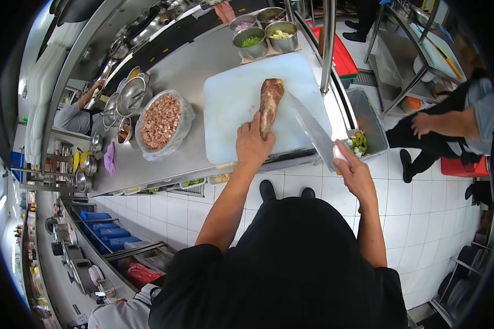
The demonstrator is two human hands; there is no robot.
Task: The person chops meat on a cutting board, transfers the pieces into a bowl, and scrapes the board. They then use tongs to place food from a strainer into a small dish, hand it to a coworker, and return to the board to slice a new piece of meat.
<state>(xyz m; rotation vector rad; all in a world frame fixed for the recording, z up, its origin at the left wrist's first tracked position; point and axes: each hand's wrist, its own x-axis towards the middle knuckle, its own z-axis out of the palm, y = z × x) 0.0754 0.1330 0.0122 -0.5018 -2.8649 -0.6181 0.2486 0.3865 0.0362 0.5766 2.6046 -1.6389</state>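
Observation:
A long piece of raw meat (270, 104) lies on the pale cutting board (230, 98), running away from me. My left hand (254, 143) rests on its near end, fingers laid along it and partly covering it. In my right hand (354, 171) is the white handle of a large knife (312, 127). Its broad blade points forward and left over the board's right side, with the tip close to the meat's far end. A gap shows between most of the blade and the meat.
Left of the board stands a lined bowl of diced meat (161, 122). Several metal pots (251, 44) of cut vegetables stand beyond it. A grey bin (370, 120) with scraps is below the right edge. A person (450, 126) stands at right; another person (77, 112) is across the counter.

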